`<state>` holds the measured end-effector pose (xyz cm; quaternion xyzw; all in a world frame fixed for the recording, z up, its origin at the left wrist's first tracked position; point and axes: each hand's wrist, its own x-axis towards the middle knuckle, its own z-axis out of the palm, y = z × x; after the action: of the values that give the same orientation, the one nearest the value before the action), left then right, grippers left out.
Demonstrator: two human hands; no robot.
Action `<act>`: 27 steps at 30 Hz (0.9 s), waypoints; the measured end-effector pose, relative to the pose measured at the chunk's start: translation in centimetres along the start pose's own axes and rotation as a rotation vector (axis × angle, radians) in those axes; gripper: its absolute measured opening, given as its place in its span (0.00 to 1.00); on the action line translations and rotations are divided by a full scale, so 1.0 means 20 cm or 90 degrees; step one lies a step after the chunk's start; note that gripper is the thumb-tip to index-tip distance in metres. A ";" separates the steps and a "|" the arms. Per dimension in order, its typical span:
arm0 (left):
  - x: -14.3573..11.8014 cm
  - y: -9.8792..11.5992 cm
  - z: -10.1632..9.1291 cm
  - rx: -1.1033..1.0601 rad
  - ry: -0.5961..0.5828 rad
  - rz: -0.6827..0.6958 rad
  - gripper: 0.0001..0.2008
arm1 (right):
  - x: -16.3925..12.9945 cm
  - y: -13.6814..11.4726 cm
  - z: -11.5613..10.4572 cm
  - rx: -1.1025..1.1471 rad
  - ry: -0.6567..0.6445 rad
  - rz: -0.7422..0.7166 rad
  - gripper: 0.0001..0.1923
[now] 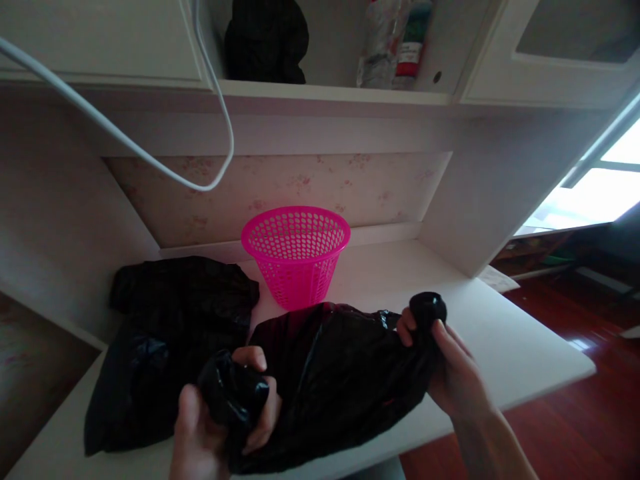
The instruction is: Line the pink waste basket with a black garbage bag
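Stretching a black bag above the table, the left hand and right hand curl their fingers round its bunched ends; already spread, it is in front of the pink basket, not inside.

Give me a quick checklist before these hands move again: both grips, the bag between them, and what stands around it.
1. Left hand closed on the black bag: ok, plastic bunched in its fingers.
2. Right hand closed on the same bag: ok, at the opposite end.
3. Pink basket upright on the counter: ok.
4. Bag not touching the basket: cannot tell, it covers the basket's foot.
5. Bag's mouth open: cannot tell.
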<state>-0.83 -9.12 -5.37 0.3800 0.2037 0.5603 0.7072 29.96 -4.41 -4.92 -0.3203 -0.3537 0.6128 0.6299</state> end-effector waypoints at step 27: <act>0.33 -0.03 0.03 0.154 0.080 -0.126 0.20 | 0.07 0.17 0.51 -0.650 -0.216 -0.443 0.21</act>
<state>1.85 -3.09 -4.46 0.4049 0.3497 0.4821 0.6938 19.64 -3.15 -2.11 -0.3452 -0.7791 0.1688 0.4954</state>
